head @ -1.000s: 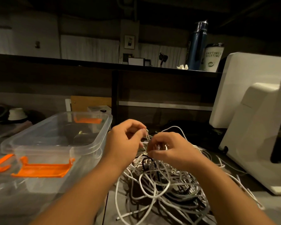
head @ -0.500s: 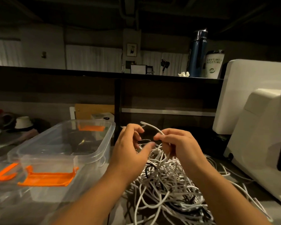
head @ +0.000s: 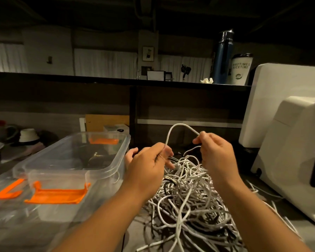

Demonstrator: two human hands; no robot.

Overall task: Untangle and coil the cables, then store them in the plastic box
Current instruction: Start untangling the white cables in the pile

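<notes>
Your left hand (head: 149,162) and your right hand (head: 217,153) are both raised over the pile. Each pinches the same thin white cable strand (head: 178,124) between thumb and fingers, and the strand arches up in one loop between them. The remaining fingers of the left hand are loosely spread; those of the right are curled.

Directly below the hands lies one tangled heap of white cables (head: 189,195) on the grey tabletop (head: 135,228), with a few black cables threaded through it. The separate cables cannot be counted. The held strand runs down into this heap.

Just left of the heap, beside your left forearm, stands one clear rectangular plastic box (head: 105,174), open at the top. Two orange latches show on it: one near latch (head: 56,196) and one far latch (head: 104,141). A third orange clip (head: 7,190) lies to its left.

To the right stands one white appliance (head: 289,151). On the dark shelf (head: 189,83) behind stand one blue bottle (head: 223,59) and one white lettered cup (head: 241,71).
</notes>
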